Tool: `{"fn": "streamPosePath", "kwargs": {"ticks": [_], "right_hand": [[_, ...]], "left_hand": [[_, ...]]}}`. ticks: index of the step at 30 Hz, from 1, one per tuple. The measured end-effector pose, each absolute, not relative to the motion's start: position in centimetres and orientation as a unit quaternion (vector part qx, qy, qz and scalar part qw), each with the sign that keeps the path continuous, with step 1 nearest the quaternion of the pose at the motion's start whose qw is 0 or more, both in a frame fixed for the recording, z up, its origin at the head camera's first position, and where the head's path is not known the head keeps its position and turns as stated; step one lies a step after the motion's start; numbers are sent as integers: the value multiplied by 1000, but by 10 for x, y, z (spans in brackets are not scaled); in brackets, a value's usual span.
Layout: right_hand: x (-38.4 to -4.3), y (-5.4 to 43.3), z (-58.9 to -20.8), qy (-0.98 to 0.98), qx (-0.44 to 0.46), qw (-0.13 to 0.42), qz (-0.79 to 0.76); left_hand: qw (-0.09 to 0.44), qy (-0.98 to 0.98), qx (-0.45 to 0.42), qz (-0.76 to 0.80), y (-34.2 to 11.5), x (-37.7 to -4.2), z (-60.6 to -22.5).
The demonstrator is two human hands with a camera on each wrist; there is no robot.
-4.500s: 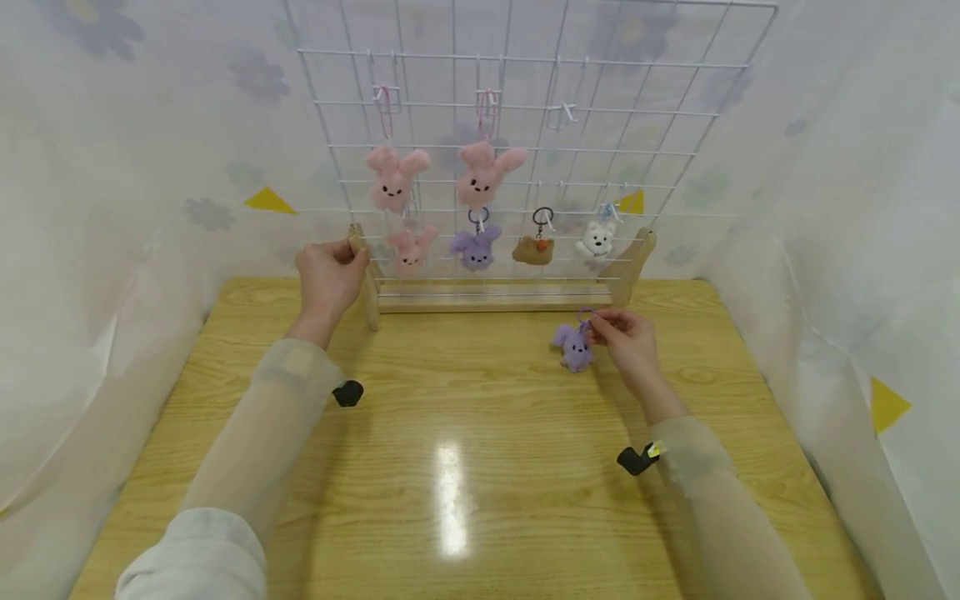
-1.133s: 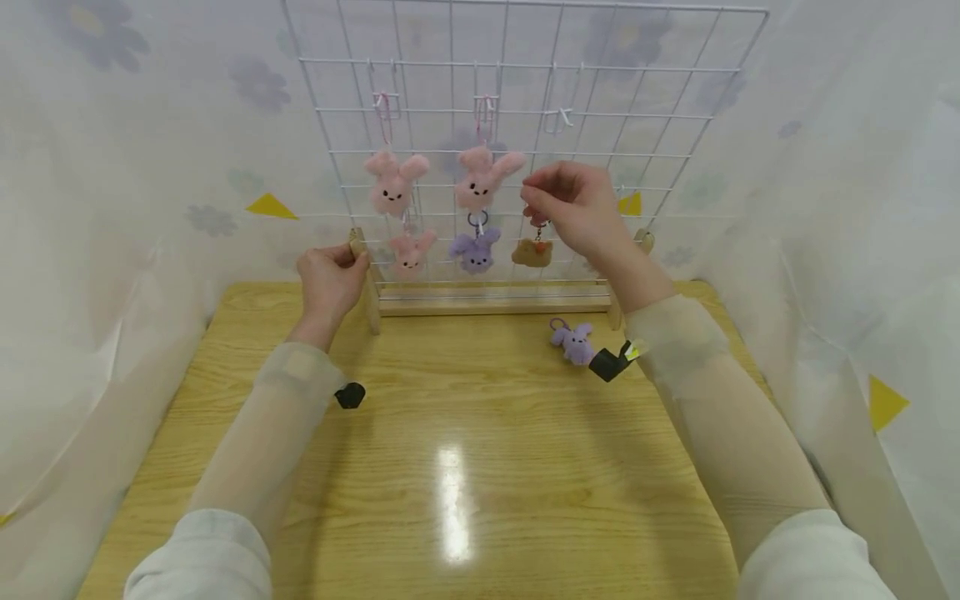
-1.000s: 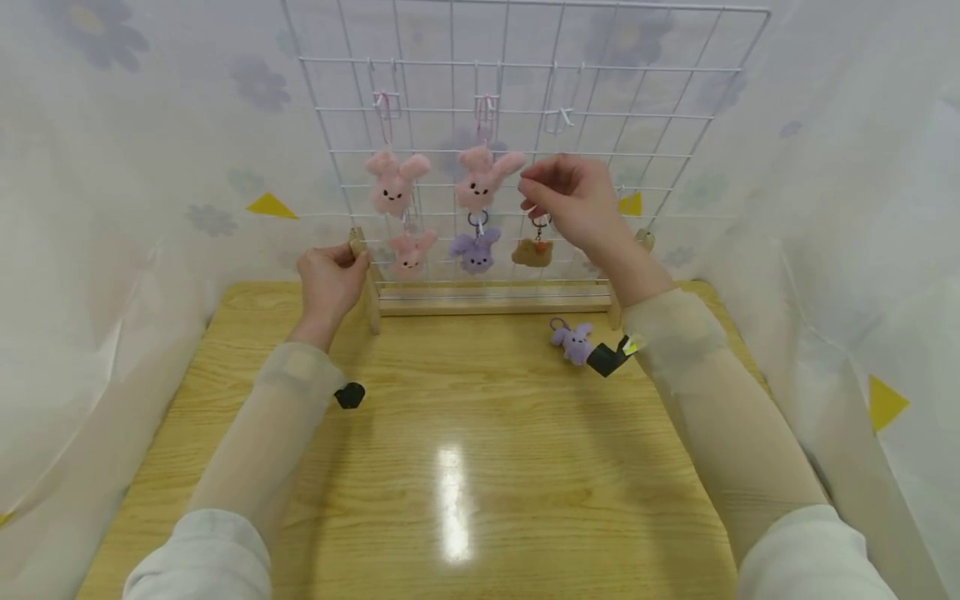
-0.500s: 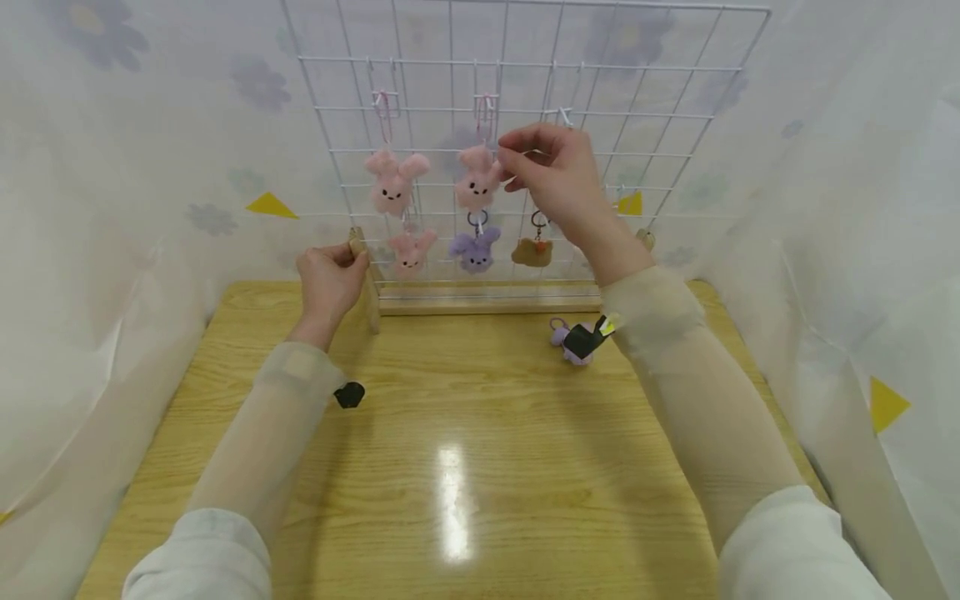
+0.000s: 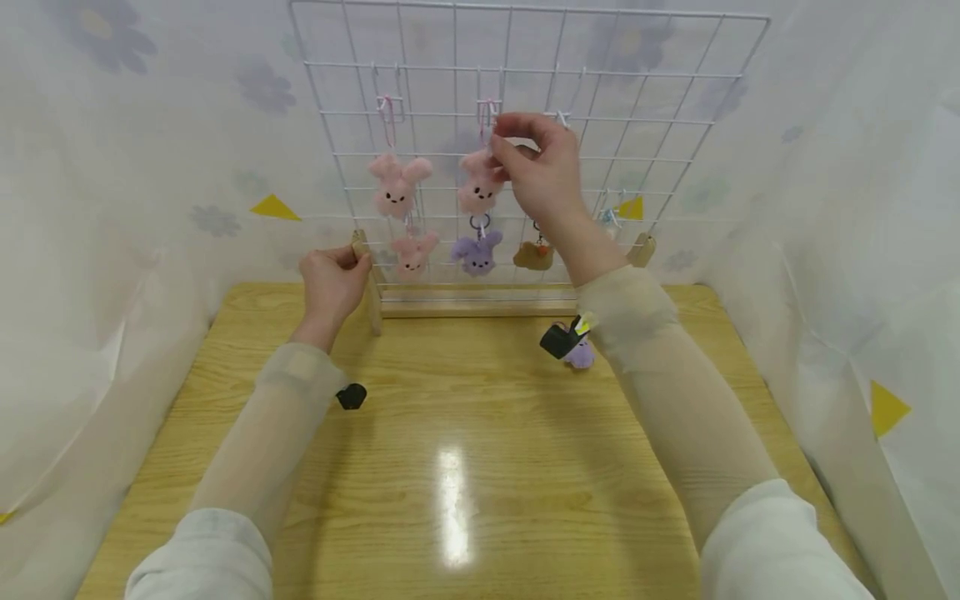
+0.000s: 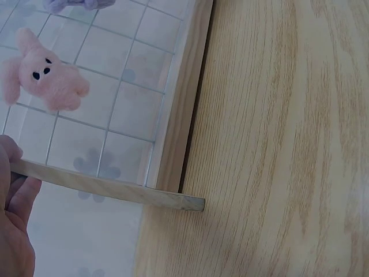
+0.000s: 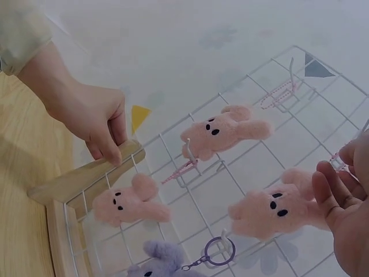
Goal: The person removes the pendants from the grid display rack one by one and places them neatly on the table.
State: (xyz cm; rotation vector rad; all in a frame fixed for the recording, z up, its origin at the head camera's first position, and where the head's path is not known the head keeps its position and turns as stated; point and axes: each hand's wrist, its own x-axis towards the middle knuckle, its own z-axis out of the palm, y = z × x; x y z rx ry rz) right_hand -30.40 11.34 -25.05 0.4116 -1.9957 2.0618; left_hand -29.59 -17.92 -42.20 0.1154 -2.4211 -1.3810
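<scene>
My left hand (image 5: pixel 330 283) pinches the wooden upright (image 6: pixel 86 182) at the left end of a white wire grid rack (image 5: pixel 517 154). Up at the middle hook, my right hand (image 5: pixel 540 162) has its curled fingertips right at the pink bead strap (image 7: pixel 337 158) of a pink plush bunny keychain (image 5: pixel 478 192); I cannot tell whether they pinch it. The hand hides one of that bunny's ears. Another pink bunny (image 5: pixel 395 196) hangs left of it. Below hang a smaller pink bunny (image 5: pixel 412 254), a purple bunny (image 5: pixel 476 254) and a brown bear keychain (image 5: pixel 532 256).
A white bare hook (image 5: pixel 562 118) sits right of my right hand. On the wooden table (image 5: pixel 450 400) lies a second purple bunny (image 5: pixel 580 356), partly behind the wrist camera (image 5: pixel 558 342). My right forearm mostly covers a white bear keychain with a blue strap (image 5: pixel 609 218).
My right hand let go of the purple bunny, now lying on the table, and rose leftward to the upper middle pink bunny. My left hand stayed on the upright.
</scene>
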Motion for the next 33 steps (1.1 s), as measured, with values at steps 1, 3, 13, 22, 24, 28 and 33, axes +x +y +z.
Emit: {"fn": "streamPosePath", "kwargs": {"ticks": [1,3,13,22,24,28,33], "right_hand": [[-304,112,-251,-687,140,122,702],[-304,110,-251,-693,141,123,696],[-309,104,-249,-681,129,152,705],[-310,100,-245,-672,116,158,714],[-308,100,-244,-668,116,160,718],[-305,100,-242,-660,116,163,724],[-302,99,-240,-645,118,176,734]], "left_hand": [[175,-854,41,-488,-179,-296,-422],[176,-853,41,-489,-179,-295,-422],[177,-852,37,-492,-178,-294,-420],[180,-850,35,-494,-178,-293,-419],[181,-850,34,-494,-178,-293,-419],[183,-849,33,-495,-178,-293,-419],[184,-848,33,-497,-179,-294,-421]]}}
